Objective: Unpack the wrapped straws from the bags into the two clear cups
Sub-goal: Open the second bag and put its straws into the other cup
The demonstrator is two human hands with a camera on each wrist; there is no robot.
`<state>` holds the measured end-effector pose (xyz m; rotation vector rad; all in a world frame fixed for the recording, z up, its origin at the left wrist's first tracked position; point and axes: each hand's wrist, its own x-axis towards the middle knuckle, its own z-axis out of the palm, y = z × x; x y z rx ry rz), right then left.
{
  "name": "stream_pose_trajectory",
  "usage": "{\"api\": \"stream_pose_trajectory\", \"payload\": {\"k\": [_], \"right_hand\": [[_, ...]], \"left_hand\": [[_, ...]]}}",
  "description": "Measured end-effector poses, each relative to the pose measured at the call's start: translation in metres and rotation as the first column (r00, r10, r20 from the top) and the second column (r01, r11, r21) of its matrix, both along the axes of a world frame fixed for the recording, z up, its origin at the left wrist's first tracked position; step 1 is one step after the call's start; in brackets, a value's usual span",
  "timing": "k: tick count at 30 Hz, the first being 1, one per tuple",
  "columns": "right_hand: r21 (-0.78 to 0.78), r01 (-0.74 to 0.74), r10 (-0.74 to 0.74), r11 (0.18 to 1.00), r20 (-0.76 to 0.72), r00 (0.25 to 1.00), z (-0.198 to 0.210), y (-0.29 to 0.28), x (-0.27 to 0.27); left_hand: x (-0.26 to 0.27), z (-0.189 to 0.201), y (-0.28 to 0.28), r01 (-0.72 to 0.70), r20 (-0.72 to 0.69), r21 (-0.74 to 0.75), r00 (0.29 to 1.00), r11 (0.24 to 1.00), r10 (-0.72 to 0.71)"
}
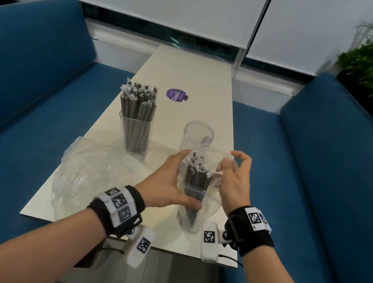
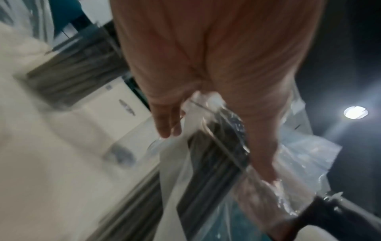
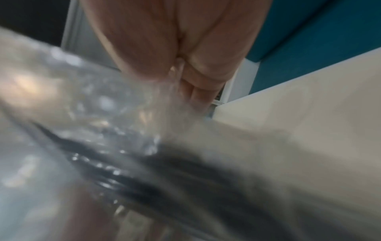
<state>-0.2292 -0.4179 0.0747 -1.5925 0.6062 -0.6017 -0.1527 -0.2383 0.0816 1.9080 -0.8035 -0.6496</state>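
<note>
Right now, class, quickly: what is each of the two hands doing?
Left hand: grips the bag of straws around its middle.
Right hand: pinches the bag's open top edge, other fingers loosely spread.

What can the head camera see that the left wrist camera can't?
Only the head view shows both hands, the empty cup, the flat empty bag, the purple sticker and the blue seats. Only the left wrist view shows the left hand's palm side close up and a bright round light. Both show the left hand gripping the bag of straws and the full cup.
</note>
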Motion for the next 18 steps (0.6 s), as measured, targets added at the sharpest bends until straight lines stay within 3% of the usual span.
{"api": "stream_pose_trajectory", "payload": {"k": [3,7,13,16,18], "right_hand": [[-0.011,-0.069,0.068,0.998,-0.065,0.996,-0.015,0.004,-0.005],[-0.256,-0.146,0.055,0.956,-0.332,0.942,-0.036,-0.006,-0.010],[-0.105,-0.106,0.093,0.989,-0.123,0.988,-0.019,-0.002,-0.021],[-0.248,-0.089,0.065,0.965,-0.106,0.992,-0.011,-0.003,-0.019],[-0.317,-0.021,-0.008,0.948,-0.088,0.996,-0.006,0.000,-0.019]], "left_hand": [[-0.002,-0.020,-0.012,-0.032,0.038,-0.053,0.999,0.998,0.034],[-0.003,-0.027,-0.016,0.034,0.045,-0.035,0.998,0.999,-0.033],[-0.002,-0.026,-0.014,0.092,-0.071,-0.176,0.992,0.980,-0.106],[-0.001,-0.021,-0.011,0.178,-0.112,-0.191,0.973,0.965,-0.201],[-0.001,-0.017,-0.011,0.159,-0.136,-0.205,0.972,0.966,-0.189]]}}
